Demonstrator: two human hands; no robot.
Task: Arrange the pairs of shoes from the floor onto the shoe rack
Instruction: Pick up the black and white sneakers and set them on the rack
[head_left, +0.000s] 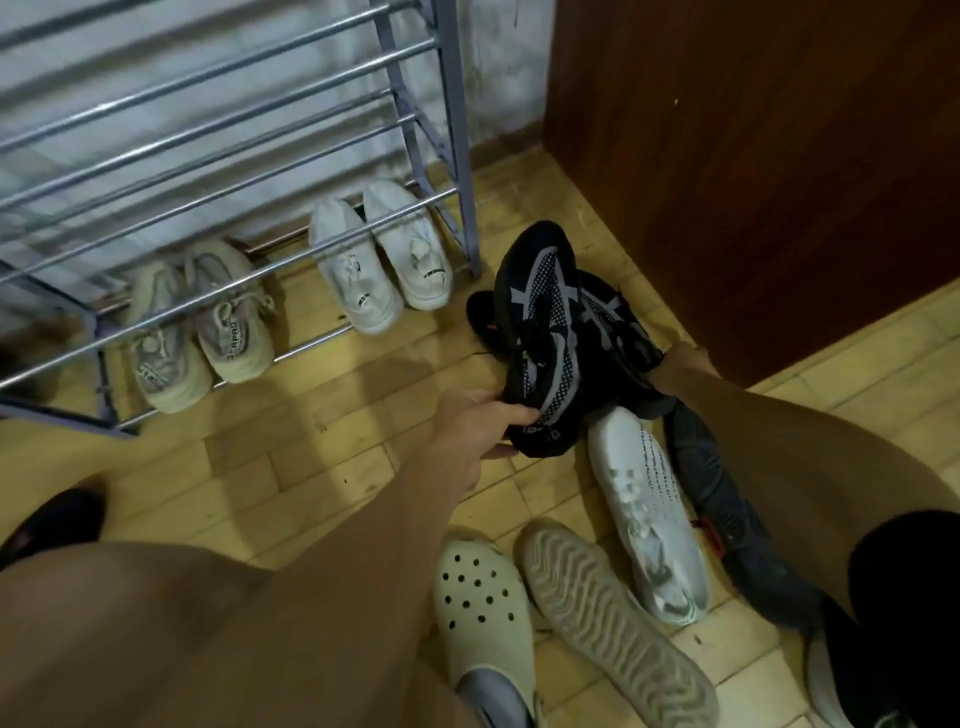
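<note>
My left hand (470, 439) grips the heel of a black knit sneaker (540, 332) with grey stripes, lifted off the floor to the right of the rack. My right hand (680, 364) holds its black mate (615, 325) at the heel, its fingers mostly hidden behind the shoe. The metal shoe rack (218, 156) stands at the upper left. On its bottom bars sit a beige sneaker pair (202, 322) and a white sneaker pair (382, 260).
On the tiled floor lie a white sneaker (649, 509), a dark sneaker (727, 519), an overturned shoe showing its grey sole (608, 618) and a pale perforated clog (483, 613). A brown wooden door (753, 156) stands to the right. A dark shoe (52, 519) lies at the left edge.
</note>
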